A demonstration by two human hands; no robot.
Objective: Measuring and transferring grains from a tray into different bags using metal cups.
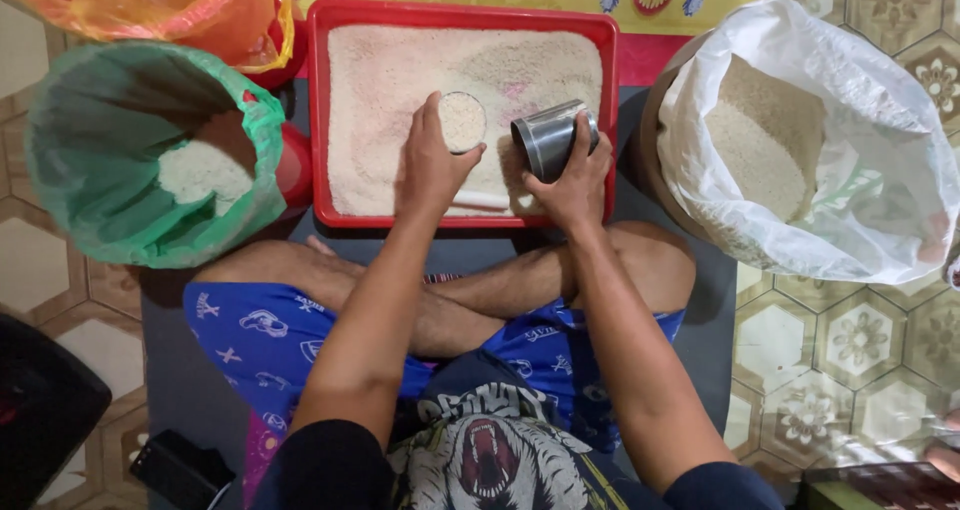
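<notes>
A red rectangular tray [318, 110] full of white rice lies on the floor before my crossed legs. My left hand [432, 165] grips a small round cup [462, 122] heaped with rice, held upright over the tray's middle. My right hand [575, 175] holds a grey metal cup [548, 140] tipped on its side, its mouth facing left toward the full cup, just above the rice. A thin white stick [482, 201] lies in the rice beneath my left hand.
A green plastic bag [110, 150] with some rice stands at the left. A white sack [850, 140] of rice stands at the right. An orange bag [170, 5] is at the back left. Patterned floor tiles surround a dark mat [715, 310].
</notes>
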